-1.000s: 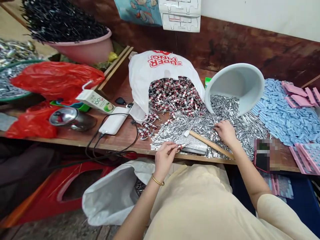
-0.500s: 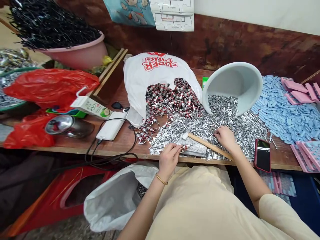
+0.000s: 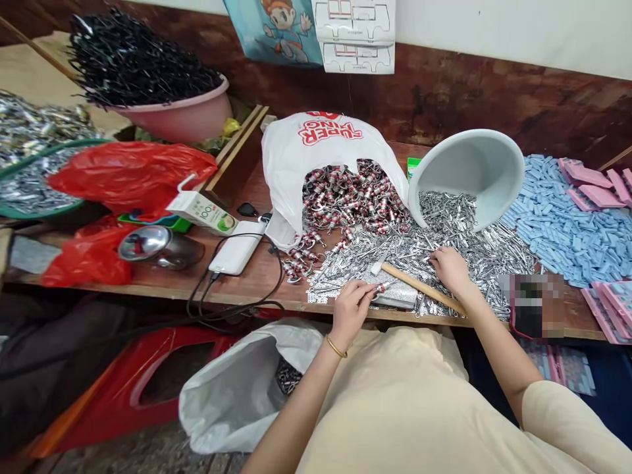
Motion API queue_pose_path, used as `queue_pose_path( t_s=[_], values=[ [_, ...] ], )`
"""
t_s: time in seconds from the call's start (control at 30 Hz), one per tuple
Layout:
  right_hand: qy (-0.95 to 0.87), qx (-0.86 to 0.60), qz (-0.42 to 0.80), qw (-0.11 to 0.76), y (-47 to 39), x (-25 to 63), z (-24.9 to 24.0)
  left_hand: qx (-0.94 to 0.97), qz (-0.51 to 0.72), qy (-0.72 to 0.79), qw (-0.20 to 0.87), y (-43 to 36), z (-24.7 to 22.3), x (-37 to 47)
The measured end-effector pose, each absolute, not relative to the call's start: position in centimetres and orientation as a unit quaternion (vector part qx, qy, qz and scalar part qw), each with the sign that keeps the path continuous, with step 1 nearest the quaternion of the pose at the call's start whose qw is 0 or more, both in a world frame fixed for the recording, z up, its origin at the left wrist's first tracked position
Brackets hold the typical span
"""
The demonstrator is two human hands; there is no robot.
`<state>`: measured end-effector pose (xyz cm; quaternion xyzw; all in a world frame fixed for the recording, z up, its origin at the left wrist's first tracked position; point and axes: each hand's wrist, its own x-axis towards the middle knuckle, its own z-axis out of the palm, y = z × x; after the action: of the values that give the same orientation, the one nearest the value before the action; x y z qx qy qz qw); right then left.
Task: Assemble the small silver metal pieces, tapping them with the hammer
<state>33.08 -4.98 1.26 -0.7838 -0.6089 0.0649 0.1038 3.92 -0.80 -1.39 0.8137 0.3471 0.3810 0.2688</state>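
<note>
The left hand [image 3: 353, 306] pinches a small red-and-silver metal piece [image 3: 380, 288] between thumb and fingers, the grip narrow and closed on one end, so that its other end sticks out past the fingertips. That free end is the relation that matters: the piece's long axis runs out to the right and slightly away from the body, roughly toward the right hand [image 3: 450, 268], while the left is plainly the nearer of the two. The piece sits at the near left side of a flat grey metal block [image 3: 399, 296] close to the table's front edge; whether it touches the block cannot be told from this angle. Across the block slants a small hammer with a pale wooden handle [image 3: 419, 286], its head toward the left hand and its handle running back to the right, ending near the right wrist. The right hand is beyond that handle, fingertips bent down into the loose spread of thin silver metal parts [image 3: 340, 270]; whether they hold one of those parts cannot be told. Behind the left hand, a heap of red-and-silver pieces [image 3: 345, 197] spills from a white plastic bag with red lettering [image 3: 291, 148], and a tilted grey plastic tub [image 3: 503, 164] opens onto the silver spread.
</note>
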Motion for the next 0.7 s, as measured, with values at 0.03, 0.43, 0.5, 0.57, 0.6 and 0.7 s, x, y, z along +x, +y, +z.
queue_pose_path(
  t_s=[0.03,0.43,0.5,0.57,0.6,0.7],
  values=[
    [-0.612,-0.778,0.065,0.125,-5.2,32.9,1.5,0.810,0.386,0.345,0.274,-0.8,-1.5,3.9],
    [-0.744,-0.572,0.195,0.284,-3.4,23.6,0.4,0.789,0.409,0.349,0.297,-1.0,-2.7,3.8],
    [-0.762,-0.564,0.172,0.268,-3.0,23.3,0.0,0.787,0.409,0.350,0.301,-1.0,-2.8,3.7],
    [-0.772,-0.560,0.152,0.259,-3.0,23.2,-0.1,0.786,0.409,0.352,0.302,-1.1,-2.9,3.6],
    [-0.775,-0.560,0.146,0.255,-3.0,23.2,0.0,0.785,0.409,0.355,0.302,-1.1,-2.8,3.6],
    [-0.776,-0.565,0.136,0.245,-3.4,22.9,0.3,0.781,0.407,0.363,0.304,-1.2,-2.5,3.6]
  ],
)
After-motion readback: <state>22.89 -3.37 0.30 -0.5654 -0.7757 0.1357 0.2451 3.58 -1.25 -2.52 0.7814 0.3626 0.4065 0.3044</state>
